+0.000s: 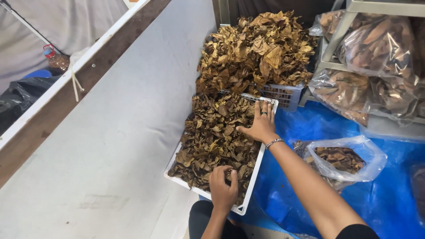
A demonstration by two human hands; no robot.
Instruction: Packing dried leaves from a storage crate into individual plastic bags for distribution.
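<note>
Running lengthwise away from the person, the white tray [259,163] of dried leaves [212,137] has the left hand [223,188] clenched in its near end and the right hand [261,125] spread flat, grasping nothing, at its far right corner.

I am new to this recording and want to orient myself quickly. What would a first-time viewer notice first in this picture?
The eye goes first to the tall heap of dry brown leaves piled on a white basket at top centre. Just below it, a white tray is full of darker leaves, where the left hand and the right hand press down. To the right, clear bags of leaves fill a rack above a blue tarp.
</note>
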